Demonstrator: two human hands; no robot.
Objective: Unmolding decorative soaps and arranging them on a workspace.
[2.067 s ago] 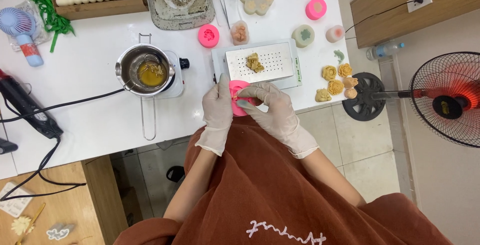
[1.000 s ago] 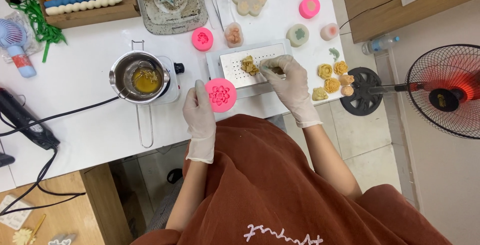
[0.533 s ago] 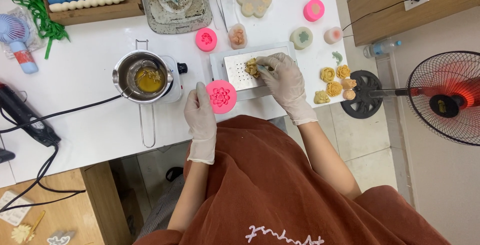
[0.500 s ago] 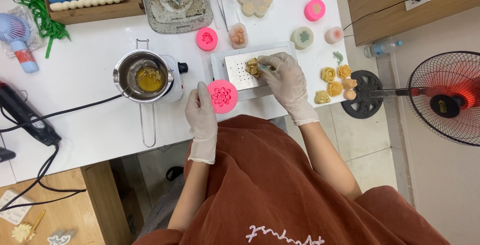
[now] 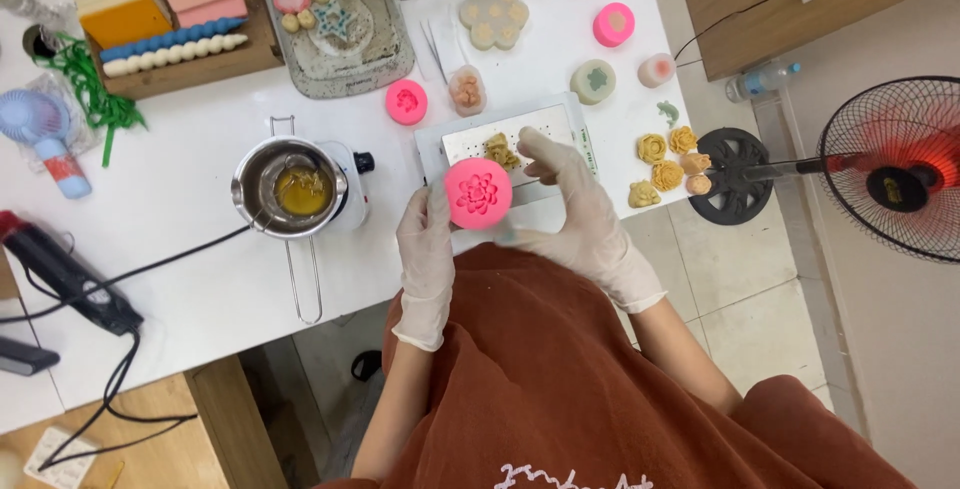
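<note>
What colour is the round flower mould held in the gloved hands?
Bright pink round flower-patterned silicone mould, clearest in the head view.

White table point(image 5: 180, 279), crowded along its far half.

Centre: metal melting pot point(image 5: 290, 189) on a small white heater, long handle pointing near. Right of it a white perforated tray point(image 5: 560, 129), then small yellow flower casts point(image 5: 668, 161) at the right edge. Far side: grey tray of moulded pieces point(image 5: 345, 34), wooden tray point(image 5: 190, 64), pink moulds point(image 5: 407, 101). Left: blue handheld fan point(image 5: 40, 134), black cable point(image 5: 150, 269).
</note>
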